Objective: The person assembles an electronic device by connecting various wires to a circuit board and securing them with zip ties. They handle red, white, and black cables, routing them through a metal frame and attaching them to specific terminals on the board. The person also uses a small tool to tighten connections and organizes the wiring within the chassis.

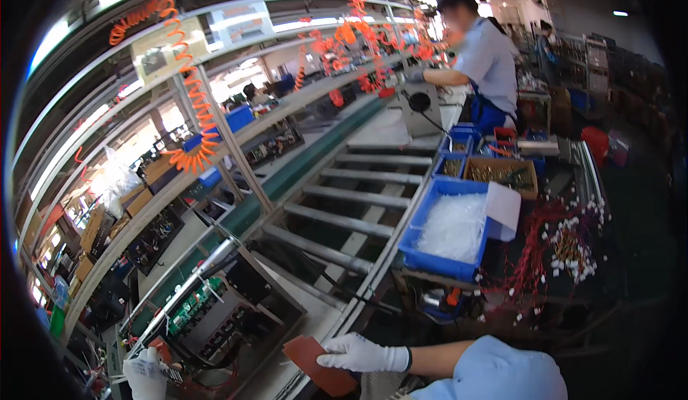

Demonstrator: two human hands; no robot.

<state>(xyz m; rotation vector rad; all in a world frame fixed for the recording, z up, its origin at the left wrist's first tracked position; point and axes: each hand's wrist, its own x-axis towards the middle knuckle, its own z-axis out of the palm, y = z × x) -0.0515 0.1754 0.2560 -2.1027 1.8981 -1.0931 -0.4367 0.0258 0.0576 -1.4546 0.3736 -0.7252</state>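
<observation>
My right hand [356, 353], in a white glove, grips a reddish-brown flat sheet [321, 365] between thumb and fingers, beside an opened metal-cased device [287, 323]. Inside the case a green circuit board [193, 305], dark components and wires show. At the lower left edge, my white-gloved left hand [145, 376] is by the device's near left end, next to red and black wires. Its fingers look curled; what they close on is hidden.
Metal rollers [344, 219] run away from me beside a green belt [276, 185]. On the right are a blue bin [408, 249] of clear plastic pieces, a cardboard box [527, 185] of small parts and bundled red wires [530, 257]. A co-worker [491, 63] stands farther along, near another metal case [421, 113].
</observation>
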